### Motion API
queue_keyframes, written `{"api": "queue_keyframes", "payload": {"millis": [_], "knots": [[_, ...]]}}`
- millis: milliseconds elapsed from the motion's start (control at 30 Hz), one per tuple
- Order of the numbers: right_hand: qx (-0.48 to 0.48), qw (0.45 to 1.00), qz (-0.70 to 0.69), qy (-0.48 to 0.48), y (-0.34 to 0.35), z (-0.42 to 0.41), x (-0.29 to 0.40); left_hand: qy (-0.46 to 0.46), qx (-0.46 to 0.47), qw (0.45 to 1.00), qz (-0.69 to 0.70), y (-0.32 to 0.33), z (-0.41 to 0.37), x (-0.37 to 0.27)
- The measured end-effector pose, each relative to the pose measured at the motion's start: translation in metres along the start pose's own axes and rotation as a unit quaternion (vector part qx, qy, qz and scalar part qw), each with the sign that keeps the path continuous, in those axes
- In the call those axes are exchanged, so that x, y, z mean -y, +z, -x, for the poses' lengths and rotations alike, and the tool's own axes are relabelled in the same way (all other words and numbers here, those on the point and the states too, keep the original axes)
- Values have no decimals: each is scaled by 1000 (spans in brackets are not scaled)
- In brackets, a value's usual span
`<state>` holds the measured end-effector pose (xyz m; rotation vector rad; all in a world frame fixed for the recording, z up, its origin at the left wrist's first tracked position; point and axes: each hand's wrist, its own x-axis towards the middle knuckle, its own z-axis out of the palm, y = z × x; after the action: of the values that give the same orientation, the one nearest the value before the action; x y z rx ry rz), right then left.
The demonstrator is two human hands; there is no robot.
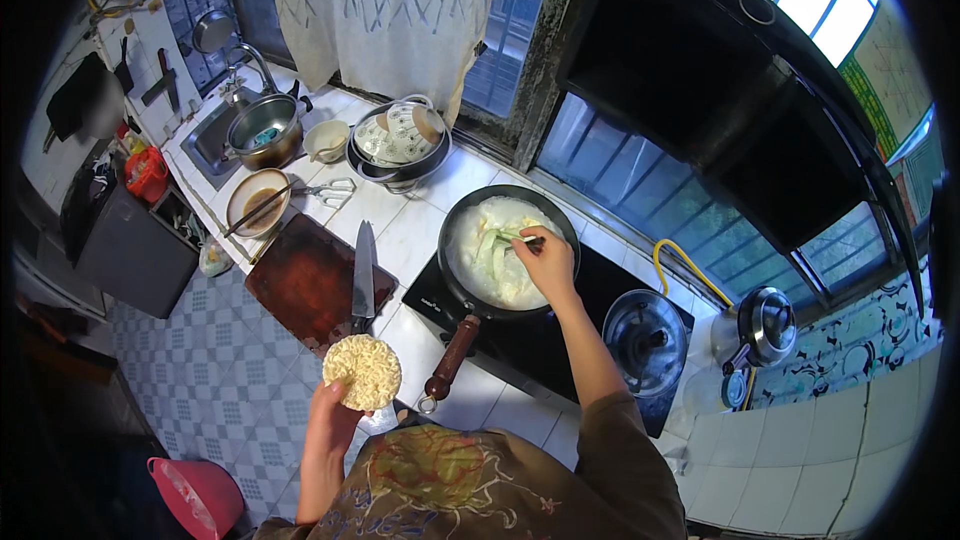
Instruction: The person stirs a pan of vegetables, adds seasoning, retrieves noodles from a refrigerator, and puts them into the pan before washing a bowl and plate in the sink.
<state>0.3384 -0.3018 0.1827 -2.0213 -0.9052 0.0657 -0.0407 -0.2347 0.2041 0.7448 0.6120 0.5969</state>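
In my left hand is a round cake of dried instant noodles, held by its edge in front of my body. My right hand reaches over a black frying pan and grips a dark-handled utensil. The utensil's lower end is hidden in the pan. Pale, cloudy liquid fills the pan, with light green strips of vegetable and whitish pieces in it. A brown wooden handle on the pan points toward me.
The pan sits on a black cooktop, beside a glass lid. A kitchen knife lies across a wet brown cutting board. Behind are a plate with chopsticks, scissors, stacked bowls and a pot by the sink. A range hood hangs overhead.
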Motion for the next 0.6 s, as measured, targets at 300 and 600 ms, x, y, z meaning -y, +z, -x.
{"api": "queue_keyframes", "payload": {"millis": [300, 600], "knots": [[-16, 995, 7, 101, -50, -25, -7, -41, 36, 998, -23, 19, -43, -12], [107, 987, -79, 89, -24, -10, -22, -38, 13, 999, -37, 19, -61, -15]]}}
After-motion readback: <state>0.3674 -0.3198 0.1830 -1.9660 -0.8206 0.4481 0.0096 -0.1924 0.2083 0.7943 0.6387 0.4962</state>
